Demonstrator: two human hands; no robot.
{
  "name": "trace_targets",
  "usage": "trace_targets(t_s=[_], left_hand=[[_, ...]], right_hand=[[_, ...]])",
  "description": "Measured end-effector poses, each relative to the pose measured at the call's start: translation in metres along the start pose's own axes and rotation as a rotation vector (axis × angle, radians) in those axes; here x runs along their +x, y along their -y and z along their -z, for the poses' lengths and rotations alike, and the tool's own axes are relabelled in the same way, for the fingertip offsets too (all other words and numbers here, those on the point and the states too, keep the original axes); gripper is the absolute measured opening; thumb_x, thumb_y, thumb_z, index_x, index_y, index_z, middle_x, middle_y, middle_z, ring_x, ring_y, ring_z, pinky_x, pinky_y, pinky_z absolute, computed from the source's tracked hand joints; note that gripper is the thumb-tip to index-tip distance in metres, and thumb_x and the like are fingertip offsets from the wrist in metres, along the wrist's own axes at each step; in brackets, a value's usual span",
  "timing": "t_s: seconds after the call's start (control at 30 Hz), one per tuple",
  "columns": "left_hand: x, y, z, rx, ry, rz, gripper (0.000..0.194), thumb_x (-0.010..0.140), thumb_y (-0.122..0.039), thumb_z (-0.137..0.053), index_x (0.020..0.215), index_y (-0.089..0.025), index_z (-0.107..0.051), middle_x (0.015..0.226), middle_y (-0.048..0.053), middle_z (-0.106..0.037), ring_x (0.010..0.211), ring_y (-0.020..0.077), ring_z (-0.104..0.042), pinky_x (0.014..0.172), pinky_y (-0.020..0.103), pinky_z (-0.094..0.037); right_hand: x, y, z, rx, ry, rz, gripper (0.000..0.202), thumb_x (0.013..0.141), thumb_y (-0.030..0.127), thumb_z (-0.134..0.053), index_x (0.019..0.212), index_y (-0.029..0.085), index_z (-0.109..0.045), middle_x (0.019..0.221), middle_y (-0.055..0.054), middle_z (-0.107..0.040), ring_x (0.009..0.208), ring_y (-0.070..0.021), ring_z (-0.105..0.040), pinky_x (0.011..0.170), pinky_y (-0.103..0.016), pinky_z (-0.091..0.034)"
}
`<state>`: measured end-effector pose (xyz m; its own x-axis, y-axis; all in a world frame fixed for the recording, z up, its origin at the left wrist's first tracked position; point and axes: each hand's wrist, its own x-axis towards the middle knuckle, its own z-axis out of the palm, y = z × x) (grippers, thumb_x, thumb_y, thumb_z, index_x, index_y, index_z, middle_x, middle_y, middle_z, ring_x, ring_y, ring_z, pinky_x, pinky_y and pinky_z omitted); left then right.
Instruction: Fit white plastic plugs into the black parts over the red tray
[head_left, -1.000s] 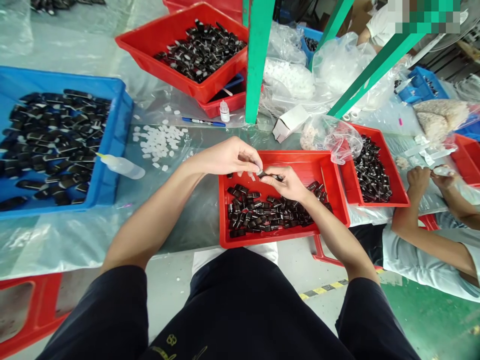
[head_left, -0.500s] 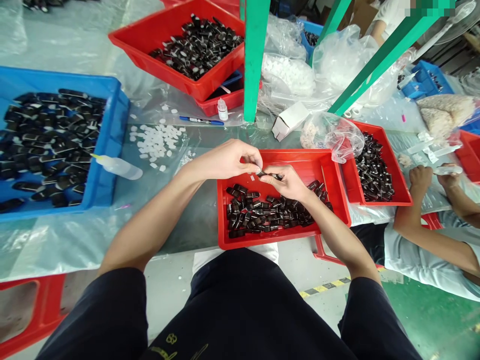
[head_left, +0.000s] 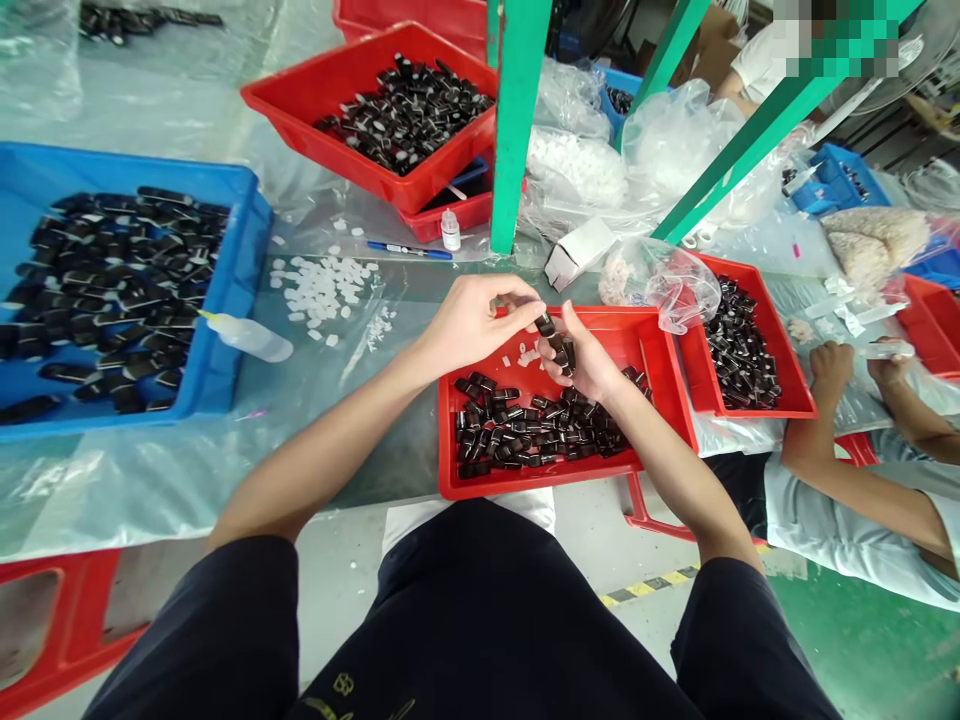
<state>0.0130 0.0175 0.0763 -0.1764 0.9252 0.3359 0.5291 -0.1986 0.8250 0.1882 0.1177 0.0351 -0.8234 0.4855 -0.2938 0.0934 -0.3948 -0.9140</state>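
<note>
My left hand (head_left: 471, 322) and my right hand (head_left: 581, 356) meet above a red tray (head_left: 666, 375) that holds several small black parts (head_left: 540, 425). A small black part (head_left: 553, 338) stands nearly upright between them; my right hand grips it and my left thumb and fingers pinch its top end. A few white caps (head_left: 525, 356) lie on the tray floor just under my hands.
A blue bin (head_left: 232, 290) of black parts lies left, with a squeeze bottle (head_left: 251, 337) and loose white caps (head_left: 322, 285) beside it. Red trays (head_left: 420, 180) of parts stand behind, by a green post (head_left: 514, 120). A co-worker's hand (head_left: 832, 365) works at right beside another red tray (head_left: 795, 385).
The black part was turned from lying level to nearly upright. My left fingers moved onto its top end, and both hands rose slightly.
</note>
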Motion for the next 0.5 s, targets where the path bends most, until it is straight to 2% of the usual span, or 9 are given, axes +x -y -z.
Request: trace_targets(t_s=[0.1, 0.2, 0.3, 0.4, 0.5], left_hand=[[-0.001, 0.002, -0.011, -0.020, -0.016, -0.021, 0.024, 0.096, -0.037, -0.062, 0.092, -0.017, -0.075, 0.088, 0.007, -0.076, 0.080, 0.0168, -0.064, 0.077, 0.030, -0.051], [-0.002, 0.009, -0.028, 0.019, 0.021, -0.078, 0.022, 0.097, -0.035, -0.062, 0.088, -0.018, -0.074, 0.085, 0.006, -0.073, 0.083, 0.0185, -0.062, 0.085, 0.035, -0.050], [-0.002, 0.016, -0.038, 0.103, 0.068, -0.090, 0.021, 0.095, -0.034, -0.064, 0.084, -0.018, -0.073, 0.088, 0.007, -0.070, 0.088, 0.0204, -0.060, 0.087, 0.037, -0.049], [0.003, 0.020, -0.030, 0.168, 0.069, -0.085, 0.020, 0.095, -0.035, -0.064, 0.090, -0.019, -0.074, 0.098, 0.008, -0.071, 0.095, 0.0225, -0.061, 0.090, 0.039, -0.048], [0.008, 0.022, -0.008, 0.181, 0.095, -0.046, 0.025, 0.097, -0.038, -0.058, 0.098, -0.018, -0.075, 0.099, 0.008, -0.074, 0.090, 0.0208, -0.064, 0.086, 0.035, -0.047]], right_hand=[[0.004, 0.001, 0.004, 0.076, -0.009, -0.119, 0.070, 0.086, 0.090, -0.047, 0.095, 0.021, -0.056, 0.066, 0.004, -0.054, 0.046, -0.0083, -0.049, 0.031, -0.019, -0.024], [0.007, -0.001, 0.007, 0.083, 0.006, -0.152, 0.071, 0.089, 0.089, -0.042, 0.095, 0.020, -0.058, 0.068, 0.000, -0.059, 0.051, -0.0117, -0.058, 0.030, -0.020, -0.027], [0.005, -0.001, 0.004, 0.078, 0.037, -0.173, 0.069, 0.090, 0.087, -0.044, 0.092, 0.020, -0.059, 0.066, 0.000, -0.060, 0.050, -0.0132, -0.061, 0.029, -0.020, -0.029], [0.001, 0.000, 0.000, 0.070, 0.059, -0.164, 0.061, 0.092, 0.080, -0.053, 0.088, 0.019, -0.058, 0.069, 0.000, -0.063, 0.049, -0.0113, -0.059, 0.028, -0.020, -0.028], [-0.001, 0.001, -0.001, 0.052, 0.050, -0.145, 0.050, 0.093, 0.068, -0.063, 0.091, 0.018, -0.059, 0.073, 0.001, -0.064, 0.047, -0.0088, -0.057, 0.028, -0.018, -0.026]])
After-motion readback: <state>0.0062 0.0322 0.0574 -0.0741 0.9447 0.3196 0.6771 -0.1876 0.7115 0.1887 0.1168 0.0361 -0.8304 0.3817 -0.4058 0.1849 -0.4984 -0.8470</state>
